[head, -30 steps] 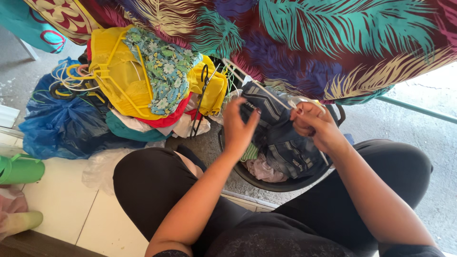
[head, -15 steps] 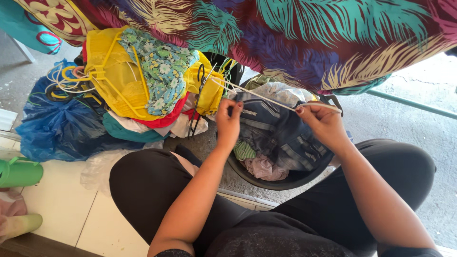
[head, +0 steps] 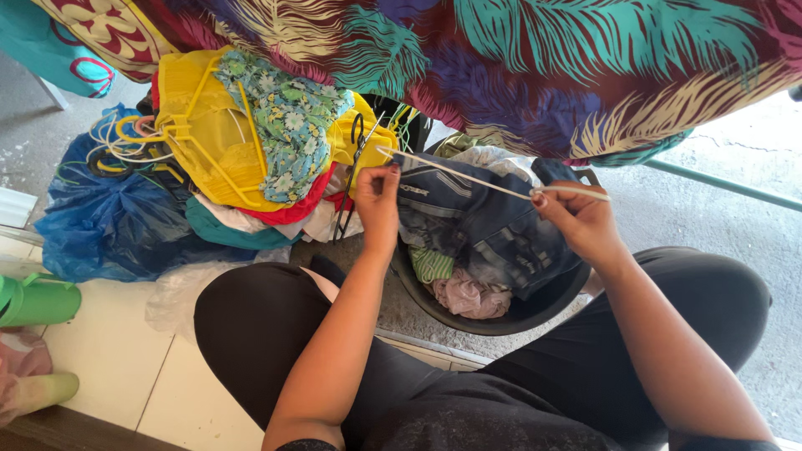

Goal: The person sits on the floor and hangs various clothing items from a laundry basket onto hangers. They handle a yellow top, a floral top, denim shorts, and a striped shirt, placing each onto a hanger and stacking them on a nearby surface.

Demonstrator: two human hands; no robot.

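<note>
My left hand [head: 378,200] and my right hand [head: 579,219] hold up a dark blue denim garment [head: 476,227] on a thin white hanger [head: 468,175]. Each hand grips one end of the hanger, with the cloth pinched under the fingers. The garment hangs over a round black basin [head: 535,313] that holds a green striped piece [head: 432,264] and a pale pink piece [head: 469,296]. My legs in black trousers sit on either side of the basin.
To the left lies a pile of clothes with yellow hangers [head: 200,125] and a floral cloth [head: 292,125] on a blue plastic bag [head: 109,221]. A large feather-patterned cloth [head: 535,67] hangs overhead. A green bottle [head: 38,301] lies on the tiled step at left.
Both hands have lifted out of the basin and spread apart, raising the denim garment on the white hanger.
</note>
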